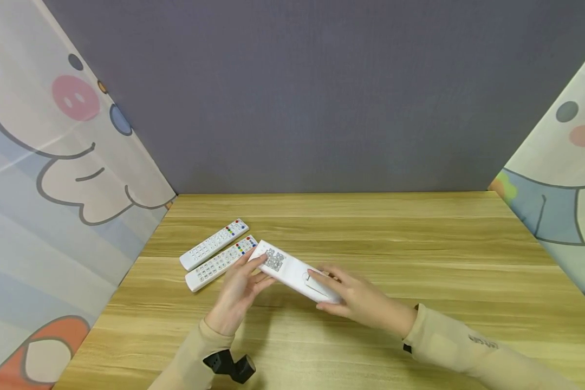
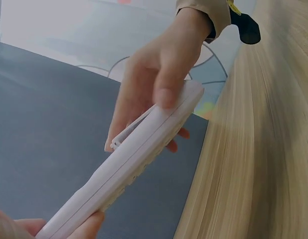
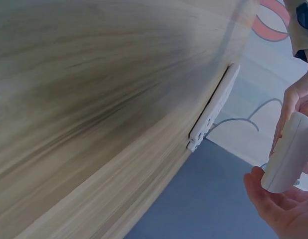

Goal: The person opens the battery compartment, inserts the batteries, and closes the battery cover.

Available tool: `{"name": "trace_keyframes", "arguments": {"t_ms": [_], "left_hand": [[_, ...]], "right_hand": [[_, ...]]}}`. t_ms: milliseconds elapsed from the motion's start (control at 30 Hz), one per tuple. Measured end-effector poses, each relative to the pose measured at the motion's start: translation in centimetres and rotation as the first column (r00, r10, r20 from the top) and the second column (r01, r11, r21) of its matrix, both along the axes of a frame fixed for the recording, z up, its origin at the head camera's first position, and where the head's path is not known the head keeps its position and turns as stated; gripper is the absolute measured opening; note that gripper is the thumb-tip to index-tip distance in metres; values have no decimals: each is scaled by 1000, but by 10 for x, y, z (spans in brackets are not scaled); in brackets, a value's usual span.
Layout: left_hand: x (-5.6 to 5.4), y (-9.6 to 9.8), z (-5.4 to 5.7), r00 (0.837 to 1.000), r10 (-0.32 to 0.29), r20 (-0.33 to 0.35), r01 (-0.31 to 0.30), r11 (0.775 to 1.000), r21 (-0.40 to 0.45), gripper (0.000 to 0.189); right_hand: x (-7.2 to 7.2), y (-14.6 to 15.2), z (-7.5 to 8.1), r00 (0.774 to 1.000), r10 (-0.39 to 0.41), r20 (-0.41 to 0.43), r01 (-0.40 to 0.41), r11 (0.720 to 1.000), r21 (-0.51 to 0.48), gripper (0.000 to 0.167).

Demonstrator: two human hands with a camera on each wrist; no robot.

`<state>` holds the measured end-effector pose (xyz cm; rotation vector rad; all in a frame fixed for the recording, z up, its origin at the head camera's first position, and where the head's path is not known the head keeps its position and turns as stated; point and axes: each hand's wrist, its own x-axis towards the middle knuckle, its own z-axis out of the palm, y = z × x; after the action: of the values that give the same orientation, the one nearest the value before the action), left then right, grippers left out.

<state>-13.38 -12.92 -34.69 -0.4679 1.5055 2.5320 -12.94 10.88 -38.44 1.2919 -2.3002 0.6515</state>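
Observation:
A white remote control [image 1: 294, 274] is held above the table with its back face up, showing a grey printed label [image 1: 275, 260]. My left hand [image 1: 236, 295] grips its far left end, thumb near the label. Around the opposite end my right hand [image 1: 363, 297] holds the remote, its fingers at the battery cover [image 1: 317, 287]. In the left wrist view this cover [image 2: 134, 127] stands lifted at one end, tilted away from the body. The buttons face down there. From the right wrist view, the remote's end [image 3: 289, 157] points towards the camera.
Two more white remotes lie buttons up on the wooden table [image 1: 419, 244], left of my hands: a farther remote [image 1: 214, 245] and a nearer remote [image 1: 219, 264], partly behind my left hand. A grey panel [image 1: 322, 97] stands behind, with cartoon-printed sheets [image 1: 39, 162] at both sides.

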Motion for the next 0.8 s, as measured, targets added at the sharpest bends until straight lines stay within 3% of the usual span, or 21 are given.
{"name": "trace_keyframes", "arguments": {"t_ms": [133,433,800], "left_hand": [[1,0,1,1000,-6,-3,6,1000,-1,53],[2,1,2,1000,-23,-15,23,1000,-7,55],[3,1,1,1000,-13,-8,12,1000,-11,52]], "right_hand": [[2,2,-1,999,14,-29,-12,999,40,58],[3,4,-2,995,47,-85,-45,999,20,55],[5,2,-2,995,51,-91,-49,998,24,52]]}}
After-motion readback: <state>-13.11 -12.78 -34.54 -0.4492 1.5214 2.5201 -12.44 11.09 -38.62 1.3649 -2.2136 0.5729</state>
